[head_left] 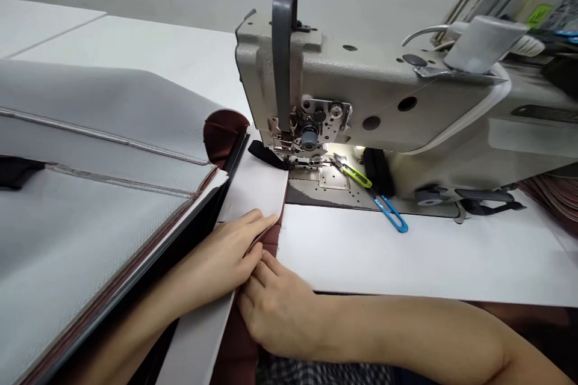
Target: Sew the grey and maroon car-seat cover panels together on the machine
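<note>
My left hand (237, 246) lies over a long white-backed strip (259, 186), its fingers and thumb closed on the strip's right edge. Close below, my right hand (277, 307) pinches the dark red quilted material (235, 343) along that same edge. Both sets of fingertips nearly meet there, and the folded edge partly hides between them. The strip's far end reaches the presser foot of a sewing machine (383, 96). A short black strap (266, 155) runs across that end to the needle area. The needle tip is too small to make out.
A large grey-backed cover (108, 210) with raised seams stands at left against my left forearm. Yellow-green thread snips (359, 176) and blue thread snips (394, 216) lie right of the needle plate. Stacked dark red pieces (553, 195) sit at far right on the white table (428, 258).
</note>
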A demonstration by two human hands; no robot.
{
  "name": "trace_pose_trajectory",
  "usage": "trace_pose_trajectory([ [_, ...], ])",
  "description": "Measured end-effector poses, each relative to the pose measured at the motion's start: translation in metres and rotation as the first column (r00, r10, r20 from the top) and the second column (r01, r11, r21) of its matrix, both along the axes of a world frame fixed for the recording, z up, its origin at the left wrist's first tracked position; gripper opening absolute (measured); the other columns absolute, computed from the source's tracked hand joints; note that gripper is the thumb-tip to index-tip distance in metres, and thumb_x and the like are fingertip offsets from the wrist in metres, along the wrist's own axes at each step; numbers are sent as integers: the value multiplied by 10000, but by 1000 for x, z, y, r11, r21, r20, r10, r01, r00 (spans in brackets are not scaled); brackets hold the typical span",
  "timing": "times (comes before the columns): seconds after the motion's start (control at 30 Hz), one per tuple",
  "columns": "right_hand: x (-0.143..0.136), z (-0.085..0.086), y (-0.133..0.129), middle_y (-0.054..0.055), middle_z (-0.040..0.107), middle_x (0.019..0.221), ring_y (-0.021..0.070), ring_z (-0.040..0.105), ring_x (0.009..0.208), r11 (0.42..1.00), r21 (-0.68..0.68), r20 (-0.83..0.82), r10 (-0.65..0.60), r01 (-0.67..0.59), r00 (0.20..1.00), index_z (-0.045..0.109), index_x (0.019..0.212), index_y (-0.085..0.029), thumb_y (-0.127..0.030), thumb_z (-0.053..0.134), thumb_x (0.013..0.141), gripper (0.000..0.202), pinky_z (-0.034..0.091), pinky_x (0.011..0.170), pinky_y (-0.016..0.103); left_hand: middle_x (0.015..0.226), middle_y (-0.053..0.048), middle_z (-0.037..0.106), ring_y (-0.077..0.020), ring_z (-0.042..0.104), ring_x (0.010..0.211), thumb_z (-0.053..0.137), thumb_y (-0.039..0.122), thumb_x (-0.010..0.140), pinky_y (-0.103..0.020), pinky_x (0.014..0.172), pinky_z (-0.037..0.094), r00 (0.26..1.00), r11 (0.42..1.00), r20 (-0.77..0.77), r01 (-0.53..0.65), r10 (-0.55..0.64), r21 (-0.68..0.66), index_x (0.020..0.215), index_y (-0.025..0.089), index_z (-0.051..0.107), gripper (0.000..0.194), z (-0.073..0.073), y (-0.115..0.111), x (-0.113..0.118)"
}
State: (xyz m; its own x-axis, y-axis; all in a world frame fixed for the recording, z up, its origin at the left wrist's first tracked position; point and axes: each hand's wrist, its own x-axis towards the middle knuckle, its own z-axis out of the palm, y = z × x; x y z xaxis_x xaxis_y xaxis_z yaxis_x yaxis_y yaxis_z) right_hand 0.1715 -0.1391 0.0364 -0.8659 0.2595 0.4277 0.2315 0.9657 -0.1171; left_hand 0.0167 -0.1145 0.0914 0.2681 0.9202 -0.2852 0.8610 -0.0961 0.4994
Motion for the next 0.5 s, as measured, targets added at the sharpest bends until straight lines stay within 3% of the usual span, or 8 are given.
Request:
trace_pose_trajectory([
  [0.2, 2, 7, 26, 147, 710, 973, 334, 636, 991, 1000, -12, 8, 21, -20, 1000, 708, 989, -55, -154, 514, 893, 238, 408, 1052, 485, 988, -34, 606, -180, 604, 873, 371, 191, 901, -317, 803, 477, 999, 999, -45, 5, -6, -35, 1205, 199, 596, 379, 1, 17, -2],
  [0.3, 2, 6, 38, 139, 707, 979, 328, 631, 1006, 1000, -14, 5, 17, -17, 1000, 712, 965, -70, -148, 514, 889, 227, 405, 1056, 469, 959, -29, 603, -175, 599, 844, 366, 194, 909, -306, 757, 469, 998, 1000, -59, 21, -22, -16, 1217, 199, 586, 378, 1, 28, -3],
  [0.5, 2, 0, 58, 137, 696, 972, 313, 611, 1019, 999, -36, 52, 22, -20, 998, 707, 974, -80, -144, 483, 918, 240, 376, 1090, 486, 909, -23, 615, -162, 598, 786, 388, 192, 899, -279, 716, 463, 998, 997, -38, 58, -56, 55, 1042, 209, 612, 266, -2, 50, -5],
])
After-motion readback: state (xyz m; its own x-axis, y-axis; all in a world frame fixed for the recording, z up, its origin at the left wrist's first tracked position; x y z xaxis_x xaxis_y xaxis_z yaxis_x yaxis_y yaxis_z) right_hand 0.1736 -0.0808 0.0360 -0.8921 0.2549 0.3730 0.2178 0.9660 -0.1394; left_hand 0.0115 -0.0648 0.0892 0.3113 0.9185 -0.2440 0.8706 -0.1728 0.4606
